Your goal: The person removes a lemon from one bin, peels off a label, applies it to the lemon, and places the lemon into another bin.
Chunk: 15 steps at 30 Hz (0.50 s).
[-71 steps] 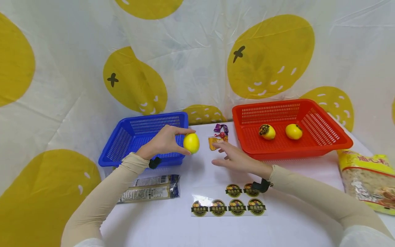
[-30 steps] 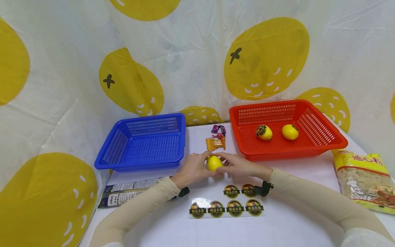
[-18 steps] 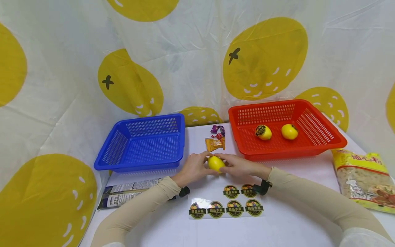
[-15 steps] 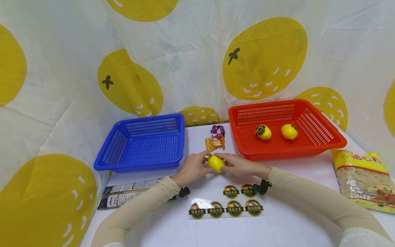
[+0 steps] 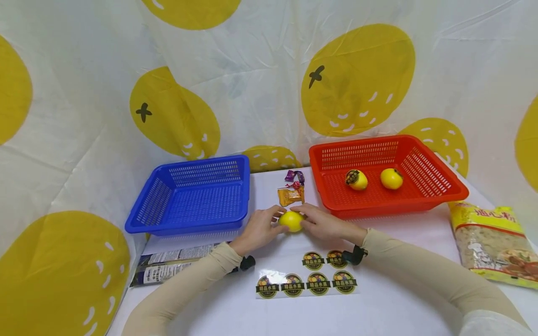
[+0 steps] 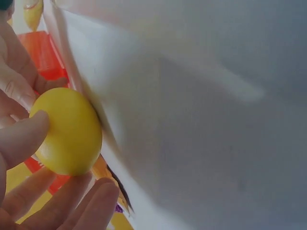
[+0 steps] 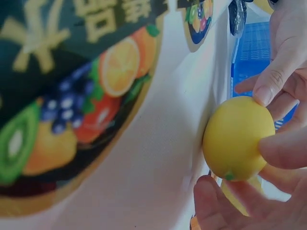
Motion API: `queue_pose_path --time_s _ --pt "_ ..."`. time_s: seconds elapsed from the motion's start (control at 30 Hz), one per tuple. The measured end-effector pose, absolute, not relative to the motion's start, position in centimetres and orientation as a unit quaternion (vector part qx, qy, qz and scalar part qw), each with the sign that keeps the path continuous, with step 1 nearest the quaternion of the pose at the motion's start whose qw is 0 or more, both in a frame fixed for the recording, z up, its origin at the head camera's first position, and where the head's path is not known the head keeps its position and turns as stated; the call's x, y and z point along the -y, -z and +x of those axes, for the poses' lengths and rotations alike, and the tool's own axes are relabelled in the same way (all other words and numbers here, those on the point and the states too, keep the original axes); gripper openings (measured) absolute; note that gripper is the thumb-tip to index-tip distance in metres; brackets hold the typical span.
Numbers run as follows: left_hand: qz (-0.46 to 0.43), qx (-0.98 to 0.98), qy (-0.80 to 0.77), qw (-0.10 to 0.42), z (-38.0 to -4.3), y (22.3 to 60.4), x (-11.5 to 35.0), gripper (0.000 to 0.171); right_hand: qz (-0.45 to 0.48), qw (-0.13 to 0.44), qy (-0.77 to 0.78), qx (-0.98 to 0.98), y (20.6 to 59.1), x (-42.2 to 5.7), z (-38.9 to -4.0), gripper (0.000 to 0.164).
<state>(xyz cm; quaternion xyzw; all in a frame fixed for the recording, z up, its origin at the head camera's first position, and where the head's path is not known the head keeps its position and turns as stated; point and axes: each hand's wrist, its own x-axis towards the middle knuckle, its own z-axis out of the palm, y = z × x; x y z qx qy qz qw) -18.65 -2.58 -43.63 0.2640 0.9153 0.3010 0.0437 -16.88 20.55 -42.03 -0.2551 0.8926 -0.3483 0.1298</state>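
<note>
A plain yellow lemon [image 5: 291,221] lies on its side on the white table, between both hands. From the left, my left hand [image 5: 258,229] curves its thumb and fingers round it; that thumb [image 6: 29,132] touches the peel in the left wrist view. My right hand [image 5: 325,223] holds it from the other side, fingertips at the back and thumb in front. A small green tip shows on the lemon [image 7: 240,139] in the right wrist view. Nearer the person lies a clear sheet of round fruit stickers [image 5: 318,283], one place in its upper row bare.
A blue basket [image 5: 244,212] stands at the back left. In the red basket [image 5: 388,208] at the right are two yellow fruits, one bearing a sticker [image 5: 352,177]. Wrapped sweets [image 5: 290,196] lie behind the hands. Long packets [image 5: 166,270] lie left; a pasta bag [image 5: 489,242] lies right.
My left hand has brought the lemon from mid-air by the blue basket down to the table. The right hand has joined it there. Between the hands the lemon has since turned onto its side.
</note>
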Motion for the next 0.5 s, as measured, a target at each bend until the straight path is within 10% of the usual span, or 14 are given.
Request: queue_pose_path --time_s 0.5 --pt "0.275 -0.919 -0.281 0.031 -18.91 43.81 2.52 0.044 -0.213 0.129 0.336 -0.908 41.80 -20.29 -16.79 0.046"
